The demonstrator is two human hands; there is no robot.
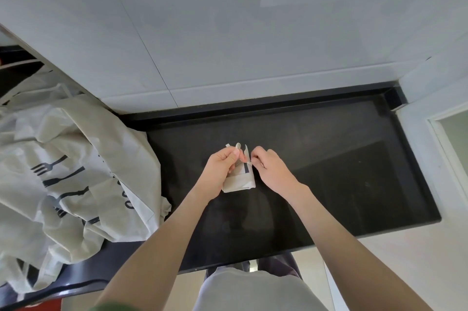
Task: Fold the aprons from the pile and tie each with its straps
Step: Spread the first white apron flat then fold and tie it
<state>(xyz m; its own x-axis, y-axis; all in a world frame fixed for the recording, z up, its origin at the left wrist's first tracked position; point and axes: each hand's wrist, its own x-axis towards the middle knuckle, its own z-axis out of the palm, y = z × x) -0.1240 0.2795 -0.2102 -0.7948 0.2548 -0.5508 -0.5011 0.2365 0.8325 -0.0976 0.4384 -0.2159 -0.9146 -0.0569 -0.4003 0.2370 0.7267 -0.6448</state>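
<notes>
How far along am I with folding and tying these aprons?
Done: one apron is folded into a small bundle on the black counter. In hand: the left hand and right hand pinch its straps, tying them. Still to do: the pile of unfolded aprons beside it. No other tied bundle is in view.

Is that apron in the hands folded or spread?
Folded: the apron is a small bundle; left hand and right hand pinch its straps.

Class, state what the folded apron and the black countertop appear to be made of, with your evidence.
Folded apron: beige matte woven cloth, perhaps cotton or canvas; it creases softly and holds its folds. Countertop: polished black stone, possibly granite; it is glossy, with faint reflections and a raised back lip.
</notes>
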